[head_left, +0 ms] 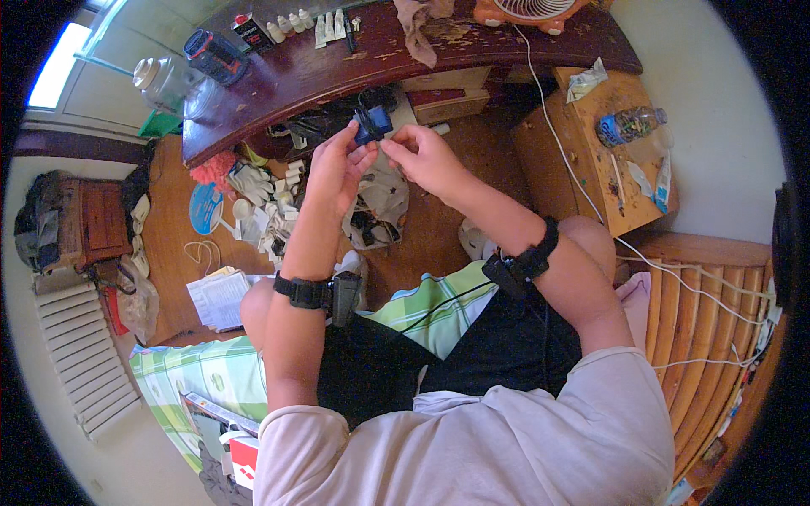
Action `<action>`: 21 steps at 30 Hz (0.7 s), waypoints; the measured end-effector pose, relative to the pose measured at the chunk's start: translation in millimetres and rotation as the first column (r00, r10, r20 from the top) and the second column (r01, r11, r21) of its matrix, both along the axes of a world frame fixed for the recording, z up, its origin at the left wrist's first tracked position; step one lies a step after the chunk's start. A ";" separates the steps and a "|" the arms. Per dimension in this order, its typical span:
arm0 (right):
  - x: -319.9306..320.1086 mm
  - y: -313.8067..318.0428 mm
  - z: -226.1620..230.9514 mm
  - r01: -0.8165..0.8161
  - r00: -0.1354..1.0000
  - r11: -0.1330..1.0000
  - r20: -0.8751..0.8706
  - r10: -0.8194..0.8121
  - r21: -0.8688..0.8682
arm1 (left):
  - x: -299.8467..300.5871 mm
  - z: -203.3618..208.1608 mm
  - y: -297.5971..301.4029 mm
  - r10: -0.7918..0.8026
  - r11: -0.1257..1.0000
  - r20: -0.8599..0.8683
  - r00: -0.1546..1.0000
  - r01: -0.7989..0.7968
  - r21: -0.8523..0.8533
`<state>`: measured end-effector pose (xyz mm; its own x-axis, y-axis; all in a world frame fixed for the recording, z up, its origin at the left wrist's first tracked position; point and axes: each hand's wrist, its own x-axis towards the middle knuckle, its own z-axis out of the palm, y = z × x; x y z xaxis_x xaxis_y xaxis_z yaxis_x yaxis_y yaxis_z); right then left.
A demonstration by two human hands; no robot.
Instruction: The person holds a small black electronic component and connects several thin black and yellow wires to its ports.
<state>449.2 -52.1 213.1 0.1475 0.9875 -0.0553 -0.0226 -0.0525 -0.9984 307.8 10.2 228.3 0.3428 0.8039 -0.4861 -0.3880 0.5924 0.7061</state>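
In front of me, my left hand (339, 162) holds a small dark blue block-shaped thing (373, 126) between thumb and fingers. A black cord (364, 110) loops around its upper end; its exact kind is unclear. My right hand (427, 158) is pinched closed right at the lower right corner of the blue thing. What lies between those fingertips is too small to make out. Both hands are held up over the floor, near the front edge of the dark red desk (278, 105).
Gloves, papers and other clutter (251, 185) cover the floor at left. On the desk stand a dark jar (215, 57), a clear jug (164, 84) and an orange fan (527, 10). A white cord (553, 126) runs past a wooden cabinet (620, 185) holding a bottle (631, 126).
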 end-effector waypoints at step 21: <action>58.4 28.0 5.9 -0.422 0.798 0.861 -0.566 0.205 -0.283 | -14.1 17.4 -0.9 -0.390 0.911 0.014 0.921 0.384 0.151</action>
<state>507.5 -24.1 219.0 -0.3227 0.8549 -0.4061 -0.4247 -0.5143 -0.7451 293.7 9.3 245.6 0.6587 0.6639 -0.3541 -0.1805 0.5963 0.7822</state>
